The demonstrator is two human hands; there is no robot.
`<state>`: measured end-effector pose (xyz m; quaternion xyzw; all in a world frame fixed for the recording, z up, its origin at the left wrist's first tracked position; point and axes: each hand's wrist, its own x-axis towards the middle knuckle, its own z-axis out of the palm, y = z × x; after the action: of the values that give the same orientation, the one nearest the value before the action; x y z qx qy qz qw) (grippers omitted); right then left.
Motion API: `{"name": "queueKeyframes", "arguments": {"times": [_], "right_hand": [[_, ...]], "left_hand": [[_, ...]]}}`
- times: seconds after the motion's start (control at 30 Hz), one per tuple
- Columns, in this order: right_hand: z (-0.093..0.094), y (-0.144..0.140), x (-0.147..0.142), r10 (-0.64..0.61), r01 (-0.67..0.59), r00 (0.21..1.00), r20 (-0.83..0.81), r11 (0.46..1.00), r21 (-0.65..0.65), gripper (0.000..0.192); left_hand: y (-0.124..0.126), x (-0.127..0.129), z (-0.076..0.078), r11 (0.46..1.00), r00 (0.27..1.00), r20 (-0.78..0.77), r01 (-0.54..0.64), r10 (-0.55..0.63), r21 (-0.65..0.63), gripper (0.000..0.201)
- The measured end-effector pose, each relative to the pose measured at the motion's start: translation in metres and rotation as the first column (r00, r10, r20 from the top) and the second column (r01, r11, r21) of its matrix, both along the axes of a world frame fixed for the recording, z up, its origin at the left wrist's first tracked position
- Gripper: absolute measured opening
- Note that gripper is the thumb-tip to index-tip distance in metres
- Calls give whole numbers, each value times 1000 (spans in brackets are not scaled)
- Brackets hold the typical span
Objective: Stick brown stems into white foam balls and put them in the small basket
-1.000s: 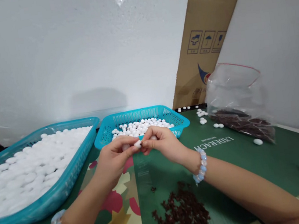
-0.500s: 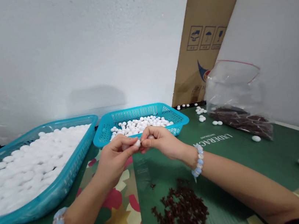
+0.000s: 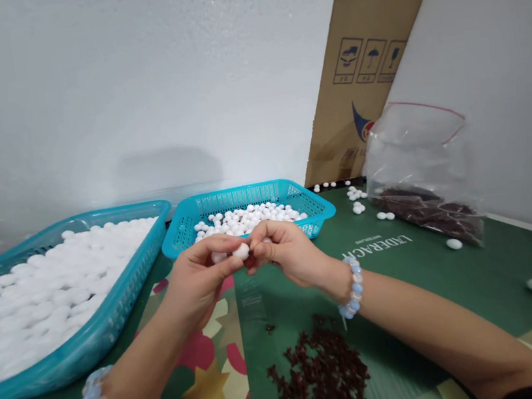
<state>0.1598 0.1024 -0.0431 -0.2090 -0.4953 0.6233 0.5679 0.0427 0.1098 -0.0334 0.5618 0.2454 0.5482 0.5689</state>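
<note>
A: White bead point(image 3: 241, 251), where is it?
B: Pinched at the left hand point(image 3: 198, 281) fingertips, raised over the tabletop point(image 3: 455, 278), just near of the small basket point(image 3: 317, 209). The big basket point(image 3: 114, 313) lies far left.
A: And the right hand point(image 3: 286, 253)?
B: Fingers closed, meeting the bead from the right; both are equally near. Its long axis I cannot tell.
A: Anything changed?
B: Barely: the hands sit a touch higher than a second ago, the brown bits point(image 3: 324, 379) untouched.
</note>
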Motion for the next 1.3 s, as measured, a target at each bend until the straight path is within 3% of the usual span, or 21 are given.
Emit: {"name": "queueKeyframes", "arguments": {"times": [0.53,0.8,1.1,1.3], "right_hand": [[-4,-4,-5,-80,85,995,-60,993,80,26],[-10,-2,-7,-144,148,989,-42,979,139,30],[-5,-5,-3,-129,103,986,109,971,216,33],[4,-6,6,-117,46,956,270,966,256,30]], "left_hand": [[-1,-3,2,999,993,-113,-19,23,42,12],[-1,-5,1,994,982,-188,53,-34,99,8],[-3,-5,-3,979,978,-203,80,-41,189,11],[-9,-2,1,977,976,-216,29,18,213,12]]}}
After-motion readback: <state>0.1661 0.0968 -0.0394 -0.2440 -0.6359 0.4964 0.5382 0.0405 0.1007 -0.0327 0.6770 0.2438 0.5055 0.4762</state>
